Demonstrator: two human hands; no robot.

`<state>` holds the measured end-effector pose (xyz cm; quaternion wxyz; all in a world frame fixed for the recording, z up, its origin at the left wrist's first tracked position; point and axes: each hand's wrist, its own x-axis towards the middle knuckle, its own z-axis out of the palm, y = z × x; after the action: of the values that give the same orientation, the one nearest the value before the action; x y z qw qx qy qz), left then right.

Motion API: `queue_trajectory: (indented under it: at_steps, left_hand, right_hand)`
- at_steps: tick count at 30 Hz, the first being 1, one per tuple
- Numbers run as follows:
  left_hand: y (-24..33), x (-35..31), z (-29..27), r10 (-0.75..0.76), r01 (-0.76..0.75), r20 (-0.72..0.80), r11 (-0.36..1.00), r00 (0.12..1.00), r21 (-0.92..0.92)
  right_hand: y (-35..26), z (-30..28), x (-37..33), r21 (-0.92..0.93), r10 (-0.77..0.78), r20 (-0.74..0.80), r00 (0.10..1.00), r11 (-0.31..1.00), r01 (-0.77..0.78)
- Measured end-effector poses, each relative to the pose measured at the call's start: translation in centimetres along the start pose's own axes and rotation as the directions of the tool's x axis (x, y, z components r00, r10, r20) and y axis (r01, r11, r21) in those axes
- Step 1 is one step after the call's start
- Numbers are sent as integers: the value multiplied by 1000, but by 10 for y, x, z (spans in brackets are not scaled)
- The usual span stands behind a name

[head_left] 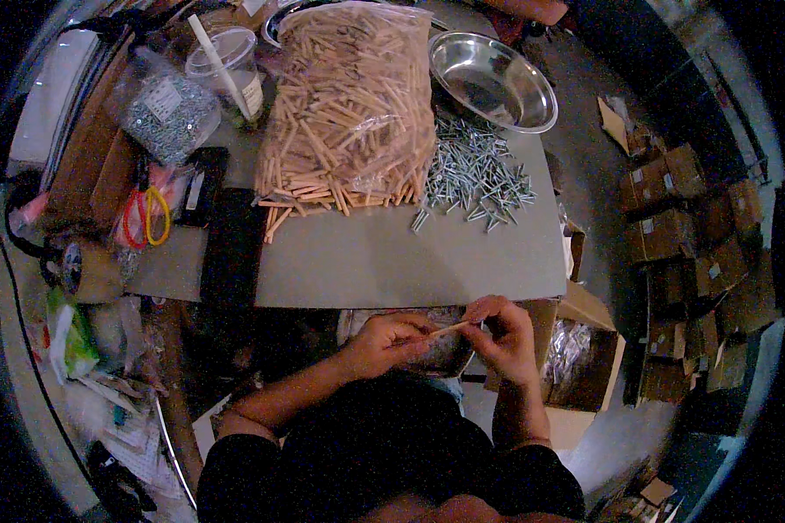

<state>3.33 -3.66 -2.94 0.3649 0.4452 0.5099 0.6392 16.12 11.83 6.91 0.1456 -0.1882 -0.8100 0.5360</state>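
Note:
In front of the table's near edge, a thin light wooden stick (449, 329) spans the gap between my two hands. My left hand (385, 343) is closed around its left end. With thumb and forefinger, my right hand (502, 336) pinches the stick's right end; whether anything else sits in those fingers is too small to tell. Beyond them on the table, a large clear plastic bag (349, 96) of wooden sticks lies with its mouth toward me, and loose sticks (310, 196) spill out. To its right is a heap of silvery screws (475, 174).
An oval shiny metal bowl (494, 83) stands behind the screws. On the left are red-and-yellow-handled scissors (146, 216), a bag of small metal parts (167, 113) and a plastic cup with a straw (227, 65). An open carton (584, 362) stands below right; stacked boxes (672, 235) line the far right.

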Motion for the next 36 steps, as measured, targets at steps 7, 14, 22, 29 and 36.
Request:
queue_trajectory:
  at_steps: [7, 14, 22, 29, 36]
  left_hand:
    - [24, 4, -9, -368, 348, 119, 924, 922, 158]
    - [8, -1, 4, -101, 94, 46, 985, 994, 145]
    - [19, -4, -8, -290, 352, 254, 902, 923, -249]
    - [-7, -11, -1, -76, 111, 113, 930, 991, -350]
    - [-7, -7, -6, -98, 160, 215, 943, 972, -292]
  right_hand:
    - [-10, 8, 4, -202, -154, 135, 979, 963, 179]
    - [-21, 19, 20, -296, -113, 410, 905, 922, 249]
    - [21, 0, 98, -733, -258, -6, 966, 658, 171]
    - [21, 3, 118, -826, -381, 245, 892, 400, 398]
    - [11, 22, 122, -726, -387, 279, 879, 514, 457]
